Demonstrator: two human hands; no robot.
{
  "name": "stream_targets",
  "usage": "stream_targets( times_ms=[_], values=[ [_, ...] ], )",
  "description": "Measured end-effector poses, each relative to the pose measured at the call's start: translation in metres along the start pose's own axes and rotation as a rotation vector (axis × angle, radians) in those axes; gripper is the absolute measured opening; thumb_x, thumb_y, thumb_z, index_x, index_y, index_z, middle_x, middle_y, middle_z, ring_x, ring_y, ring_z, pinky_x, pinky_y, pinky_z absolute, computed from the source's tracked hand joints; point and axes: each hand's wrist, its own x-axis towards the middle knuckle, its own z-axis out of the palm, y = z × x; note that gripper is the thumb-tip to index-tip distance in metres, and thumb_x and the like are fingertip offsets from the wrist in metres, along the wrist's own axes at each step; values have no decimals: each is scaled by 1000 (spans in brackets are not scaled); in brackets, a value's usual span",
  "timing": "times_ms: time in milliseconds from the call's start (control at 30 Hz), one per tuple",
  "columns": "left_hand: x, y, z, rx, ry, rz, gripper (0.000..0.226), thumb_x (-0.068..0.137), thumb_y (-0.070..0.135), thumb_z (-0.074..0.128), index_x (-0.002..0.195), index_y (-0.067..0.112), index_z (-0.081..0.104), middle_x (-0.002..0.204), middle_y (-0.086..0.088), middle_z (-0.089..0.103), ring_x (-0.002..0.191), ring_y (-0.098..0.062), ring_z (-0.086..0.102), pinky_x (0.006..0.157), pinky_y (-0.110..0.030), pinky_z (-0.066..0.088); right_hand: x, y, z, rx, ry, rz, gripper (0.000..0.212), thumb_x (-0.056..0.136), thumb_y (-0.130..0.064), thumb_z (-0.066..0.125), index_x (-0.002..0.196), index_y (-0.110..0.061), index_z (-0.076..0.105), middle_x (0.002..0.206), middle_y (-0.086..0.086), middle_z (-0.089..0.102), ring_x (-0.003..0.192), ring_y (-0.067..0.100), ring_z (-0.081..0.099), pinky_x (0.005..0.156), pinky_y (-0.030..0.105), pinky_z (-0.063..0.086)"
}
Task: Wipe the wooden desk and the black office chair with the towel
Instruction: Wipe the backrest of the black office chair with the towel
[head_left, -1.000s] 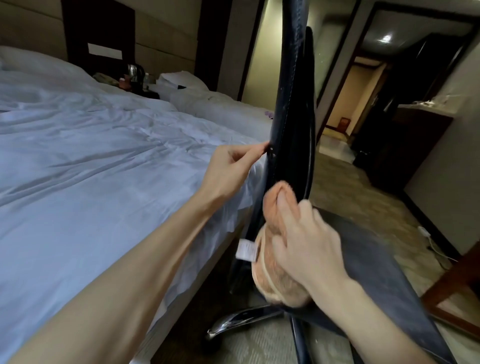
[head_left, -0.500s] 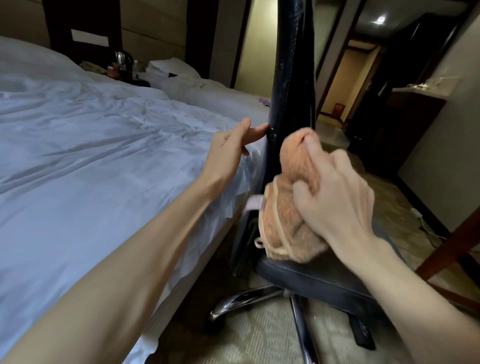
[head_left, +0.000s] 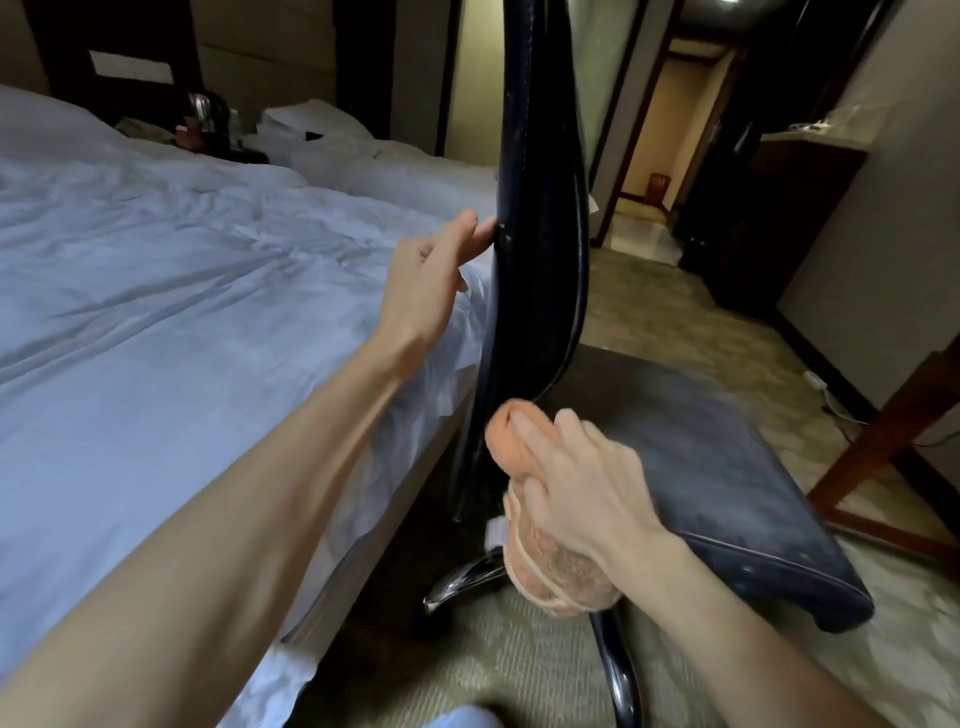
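Towel is soft, fluffy and light, a peach-pink bundle that squashes into any shape, so it is easy to hold in one fist and should not slip. The right hand has its fingers curled tight round it. It presses the towel low down on the black office chair, just where the tall back meets the seat. I think the best way to hold it is just like this, bunched in the middle, with a fat end poking out above the fingers to rub with. A small white tag hangs from it.

The left hand is open, with straight fingers. Its fingertips touch the edge of the chair back higher up, I think to stop it from turning. The chair looks smooth and a bit shiny. It stands on a shiny metal foot, so it may spin or roll when pushed and needs that steadying hand.

The bed with pale sheets is just beside the chair on the left, so there is little room on that side. A brown wooden leg, maybe part of the wooden desk, stands near the seat on the right. The desk top is not in view. A plug and cord lie by the wall, well apart from the chair
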Motion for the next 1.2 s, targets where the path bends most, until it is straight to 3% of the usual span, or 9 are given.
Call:
stream_targets(
  times_ms=[133,367,500,600,733,800,933,1033,1200],
  values=[
    [-5,6,3,-5,-3,8,36,107,33,45,100,20,78,122,5,74,113,3,67,77,-15,49,19,10,-21,52,185,94,71,81,-39,48,150,-22,46,102,8,51,83,27,56,57,31,35],
    [-13,15,5,35,-7,-15,33,108,31,44,105,27,76,123,7,73,112,5,66,75,-8,47,-2,-1,20,-9,-94,-31,68,76,-39,47,139,-16,60,95,8,57,76,30,62,52,36,47],
    [-16,16,9,31,9,-32,32,108,30,46,110,20,76,124,7,73,112,7,65,76,-6,47,-1,4,-3,99,203,-13,68,77,-39,52,143,-21,56,97,4,53,79,24,59,56,29,34],
    [-16,18,11,18,9,-44,33,107,30,46,113,19,76,124,7,73,115,4,65,81,-11,50,10,-8,-8,246,320,81,76,82,-37,53,155,-22,40,104,8,49,86,25,57,61,31,40],
    [-16,18,8,47,-10,-65,35,106,35,43,111,26,77,120,12,75,117,1,64,93,-22,47,6,-42,30,253,119,108,65,88,-43,47,150,-20,44,106,12,50,88,32,58,68,41,51],
    [-14,17,6,48,-3,-70,36,106,36,43,116,25,77,120,12,75,118,0,64,95,-24,47,-10,-57,59,187,-9,80,61,87,-46,64,142,-21,53,102,13,54,86,32,59,67,42,51],
    [-12,10,8,17,7,-69,38,106,33,43,125,18,73,127,10,72,120,2,64,97,-24,50,-39,-77,82,230,-388,58,78,85,-31,68,156,-29,35,124,10,54,111,34,58,84,42,51],
    [-8,6,5,14,-2,-74,39,106,32,43,128,16,72,127,10,72,121,1,63,100,-30,49,-36,-71,71,295,-196,35,72,83,-35,68,150,-31,42,115,8,56,105,33,62,79,43,53],
    [-6,9,5,22,1,-67,38,106,31,44,122,16,74,121,8,75,118,-1,65,100,-34,49,8,-40,23,384,384,192,76,85,-41,54,156,-29,33,107,10,50,89,31,58,67,39,51]
  ],
)
